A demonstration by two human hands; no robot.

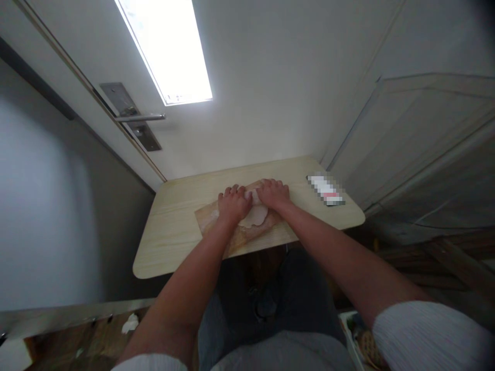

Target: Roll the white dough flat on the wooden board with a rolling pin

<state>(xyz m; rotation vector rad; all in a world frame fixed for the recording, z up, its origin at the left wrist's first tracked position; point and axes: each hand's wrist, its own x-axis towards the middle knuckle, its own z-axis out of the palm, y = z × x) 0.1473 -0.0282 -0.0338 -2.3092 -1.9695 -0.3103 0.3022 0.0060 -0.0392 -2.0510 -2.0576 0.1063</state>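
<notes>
Head view: a person in gray, short sleeves [421, 330], works over pale dough [254, 218] on a wood board [207, 218], set askew mid-table w/ its near corner at the front edge. Dough lies flat, edge wavy, btwn & just below the two hands, nr the board's center. L hand [234, 204] is on its left side, R hand [274, 194] on its upper right; the hands are nr each other, thumbs turned inward. Fingers on both are close together & bent over, tips pointing away from the body; whether they grip smth or only press, can't tell, as the palms hide what's under them. A whitish patch, poss. flour, shows on the board by the L hand.

Light-wood table [170, 229], rounded front corners, stands against a white door [251, 129] w/ a metal handle [141, 118] at upper left & a bright, narrow window [170, 51]. On the table's right end, well apart from the board, is a flat item [325, 189], pixelated. Below, lower left: a crumpled white tissue [130, 323]. Lower right: a white-rimmed bin [348, 330], partly hidden by the R arm; contents unclear.
</notes>
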